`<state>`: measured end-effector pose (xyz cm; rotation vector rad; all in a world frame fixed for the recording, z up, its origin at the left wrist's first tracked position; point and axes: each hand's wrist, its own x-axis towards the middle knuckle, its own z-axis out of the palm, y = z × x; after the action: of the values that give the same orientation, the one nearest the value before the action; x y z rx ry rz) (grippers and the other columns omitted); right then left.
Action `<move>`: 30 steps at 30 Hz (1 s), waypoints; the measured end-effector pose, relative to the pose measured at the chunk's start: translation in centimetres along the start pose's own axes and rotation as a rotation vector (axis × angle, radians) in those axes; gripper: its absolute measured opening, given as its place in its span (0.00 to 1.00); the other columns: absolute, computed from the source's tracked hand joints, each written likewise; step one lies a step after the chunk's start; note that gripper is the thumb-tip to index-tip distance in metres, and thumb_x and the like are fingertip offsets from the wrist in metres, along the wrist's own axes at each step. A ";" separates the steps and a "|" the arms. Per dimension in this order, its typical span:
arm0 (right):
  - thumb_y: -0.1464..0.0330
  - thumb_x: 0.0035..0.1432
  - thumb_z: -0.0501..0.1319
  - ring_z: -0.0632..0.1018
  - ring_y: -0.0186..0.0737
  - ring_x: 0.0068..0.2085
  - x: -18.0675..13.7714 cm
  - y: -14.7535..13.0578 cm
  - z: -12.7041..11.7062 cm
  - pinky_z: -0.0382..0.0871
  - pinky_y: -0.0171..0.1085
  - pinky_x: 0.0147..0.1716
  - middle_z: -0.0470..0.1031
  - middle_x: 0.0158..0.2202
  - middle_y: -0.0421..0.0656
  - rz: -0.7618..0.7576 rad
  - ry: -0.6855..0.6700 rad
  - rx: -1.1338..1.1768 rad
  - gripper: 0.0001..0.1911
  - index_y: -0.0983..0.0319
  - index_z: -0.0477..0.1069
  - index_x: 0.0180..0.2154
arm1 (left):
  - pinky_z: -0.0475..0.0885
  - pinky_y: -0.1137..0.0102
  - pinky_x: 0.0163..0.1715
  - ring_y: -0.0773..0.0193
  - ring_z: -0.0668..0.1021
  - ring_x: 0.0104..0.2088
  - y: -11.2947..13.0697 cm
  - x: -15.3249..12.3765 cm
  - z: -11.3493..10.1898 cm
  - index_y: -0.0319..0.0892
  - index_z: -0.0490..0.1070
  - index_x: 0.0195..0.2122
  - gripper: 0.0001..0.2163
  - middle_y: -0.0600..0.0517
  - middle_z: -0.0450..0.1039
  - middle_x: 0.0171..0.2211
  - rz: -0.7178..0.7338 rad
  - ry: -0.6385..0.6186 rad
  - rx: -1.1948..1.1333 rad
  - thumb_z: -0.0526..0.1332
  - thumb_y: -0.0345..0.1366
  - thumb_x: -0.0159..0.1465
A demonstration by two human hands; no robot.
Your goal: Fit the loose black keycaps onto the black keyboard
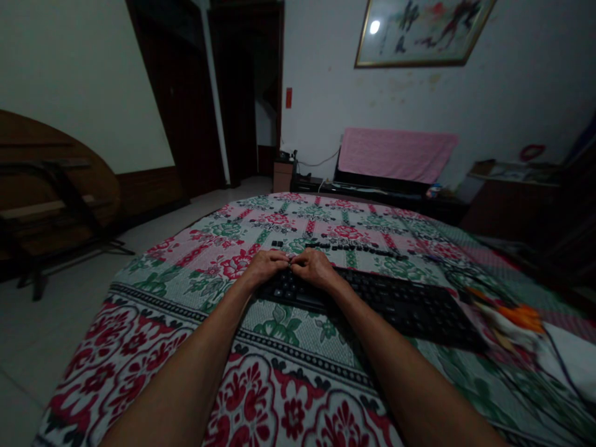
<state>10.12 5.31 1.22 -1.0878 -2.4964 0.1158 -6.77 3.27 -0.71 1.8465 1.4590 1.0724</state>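
Observation:
A black keyboard [395,304] lies on a bed covered with a red, green and white floral cloth [279,385]. My left hand [266,266] and my right hand [316,268] meet at the keyboard's far left end, fingers curled and pinched together around something too small to make out. Several loose black keycaps [354,248] lie in a row on the cloth just beyond the keyboard.
An orange-and-white tool or bundle [516,318] and dark cables [559,366] lie at the right of the bed. A folded wooden table [51,180] leans at the left. A pink cloth [395,154] covers a unit by the far wall.

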 end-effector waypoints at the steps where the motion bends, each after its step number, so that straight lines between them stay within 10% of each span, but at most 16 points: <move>1: 0.68 0.50 0.53 0.71 0.35 0.31 0.0 0.0 0.0 0.59 0.31 0.30 0.74 0.27 0.41 0.005 -0.001 0.005 0.12 0.59 0.76 0.32 | 0.63 0.68 0.49 0.61 0.72 0.44 -0.1 0.0 0.0 0.42 0.76 0.30 0.09 0.52 0.74 0.40 -0.003 0.005 -0.005 0.59 0.36 0.49; 30: 0.66 0.47 0.57 0.72 0.33 0.30 0.8 0.4 0.1 0.59 0.29 0.28 0.76 0.26 0.40 0.065 -0.021 0.100 0.10 0.60 0.77 0.30 | 0.65 0.70 0.45 0.63 0.74 0.40 -1.2 0.8 0.3 0.42 0.76 0.27 0.08 0.53 0.75 0.37 0.039 0.028 0.088 0.60 0.36 0.48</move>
<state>9.87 6.21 1.27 -1.1320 -2.4462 0.2696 -7.08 4.34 -1.62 1.9355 1.5146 1.0721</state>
